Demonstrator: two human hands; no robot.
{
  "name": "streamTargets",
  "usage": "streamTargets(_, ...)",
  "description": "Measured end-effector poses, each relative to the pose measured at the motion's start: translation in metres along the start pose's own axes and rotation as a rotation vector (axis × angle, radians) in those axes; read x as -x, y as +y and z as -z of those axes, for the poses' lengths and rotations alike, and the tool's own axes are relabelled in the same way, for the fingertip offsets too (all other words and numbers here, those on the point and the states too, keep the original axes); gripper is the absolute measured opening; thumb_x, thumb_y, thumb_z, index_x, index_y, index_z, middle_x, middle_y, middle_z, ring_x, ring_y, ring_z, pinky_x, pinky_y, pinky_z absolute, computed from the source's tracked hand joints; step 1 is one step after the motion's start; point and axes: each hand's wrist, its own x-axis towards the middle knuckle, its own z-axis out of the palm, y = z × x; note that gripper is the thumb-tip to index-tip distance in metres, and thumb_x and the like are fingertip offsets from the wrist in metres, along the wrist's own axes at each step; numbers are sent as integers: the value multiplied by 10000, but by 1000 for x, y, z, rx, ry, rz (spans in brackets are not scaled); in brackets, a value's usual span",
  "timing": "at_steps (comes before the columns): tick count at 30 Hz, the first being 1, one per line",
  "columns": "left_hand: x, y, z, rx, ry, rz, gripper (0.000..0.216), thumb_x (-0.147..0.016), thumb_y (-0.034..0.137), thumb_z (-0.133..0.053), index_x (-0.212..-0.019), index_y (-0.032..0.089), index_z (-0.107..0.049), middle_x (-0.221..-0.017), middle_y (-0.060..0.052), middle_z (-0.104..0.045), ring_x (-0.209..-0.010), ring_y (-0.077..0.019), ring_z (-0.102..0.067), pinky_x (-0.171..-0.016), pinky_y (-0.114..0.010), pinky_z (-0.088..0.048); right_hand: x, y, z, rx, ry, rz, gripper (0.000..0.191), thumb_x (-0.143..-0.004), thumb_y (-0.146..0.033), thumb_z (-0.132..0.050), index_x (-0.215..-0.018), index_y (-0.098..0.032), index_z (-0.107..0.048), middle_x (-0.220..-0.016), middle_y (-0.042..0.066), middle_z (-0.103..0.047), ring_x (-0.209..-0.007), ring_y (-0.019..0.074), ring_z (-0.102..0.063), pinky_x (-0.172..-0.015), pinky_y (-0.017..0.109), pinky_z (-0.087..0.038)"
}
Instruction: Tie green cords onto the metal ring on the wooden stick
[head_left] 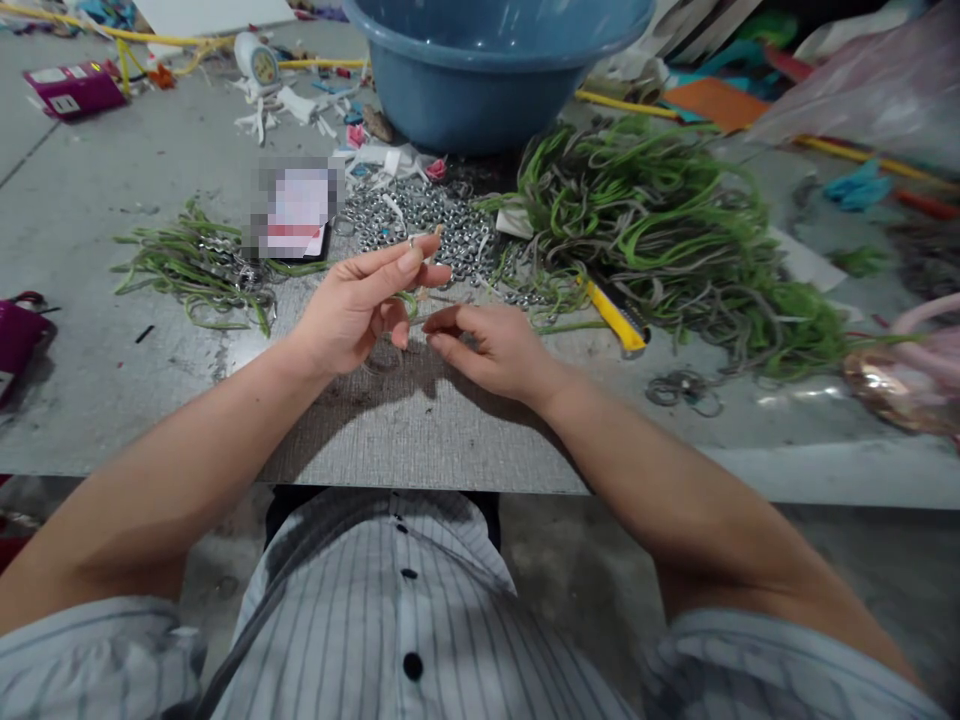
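Note:
My left hand (358,305) is raised just above the table, thumb and forefinger pinched on a small shiny metal piece (412,242) that is mostly covered. Close by on its right, my right hand (491,345) has its thumb and fingers together at a thin grey-green cord (420,320), which runs over toward the left fingers. Behind the hands lies a spread of small shiny metal parts (457,240). To the right is a big heap of green and grey cords (645,210). A smaller bundle of cords with metal bits (210,265) lies on the left.
A blue basin (480,90) stands at the back. A yellow box cutter (615,315) lies by the cord heap. A phone-like device (300,215), partly blurred, sits behind my left hand. Purple packets (75,90) and plastic bags (877,100) are toward the sides.

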Motion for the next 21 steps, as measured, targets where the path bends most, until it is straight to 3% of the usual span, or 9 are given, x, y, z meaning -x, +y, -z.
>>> streamTargets(3,0,-2,0,1,-2,-5,444,-1018,526,-552,-1360,271,-675,-1144,-47,-778,-871,-178,-769,-529,-205,-576,0,-3,1,-103,-75,6,188,-948,-385,-588,-907,-231,-688,-772,15,-733,-657,161,-620,-646,300,-460)
streamTargets(7,0,-2,0,34,-10,6,400,-990,369,-563,-1349,257,-698,-1196,-35,-780,-727,-133,-742,-535,-217,-583,1,-5,0,-238,-153,68,151,-942,-318,-575,-1007,-222,-672,-872,21,-756,-712,159,-660,-668,291,-494)
streamTargets(12,3,1,-3,54,-18,33,444,-908,237,-568,-1321,214,-729,-1185,-37,-793,-670,-108,-707,-529,-204,-574,1,-6,-1,-168,-147,18,211,-938,-400,-644,-995,-201,-685,-922,39,-773,-676,147,-668,-650,281,-494)
streamTargets(14,5,2,-5,46,-40,52,464,-880,203,-577,-1316,205,-733,-1170,-42,-799,-627,-86,-675,-520,-193,-562,2,-5,-2,-96,-92,15,319,-957,-518,-638,-956,-204,-694,-862,31,-763,-641,144,-655,-642,286,-480)
streamTargets(17,5,2,-7,16,-61,61,466,-866,176,-570,-1296,192,-747,-1144,-47,-805,-546,-51,-610,-504,-187,-543,5,-4,-4,55,107,75,435,-940,-641,-633,-825,-222,-660,-715,-5,-697,-581,134,-603,-632,299,-448)
streamTargets(21,4,4,-8,-2,-78,58,485,-834,141,-543,-1259,177,-773,-1104,-42,-814,-461,-35,-549,-459,-190,-512,6,-6,-6,134,385,177,380,-942,-601,-654,-830,-242,-603,-737,-8,-648,-637,142,-588,-612,303,-428)
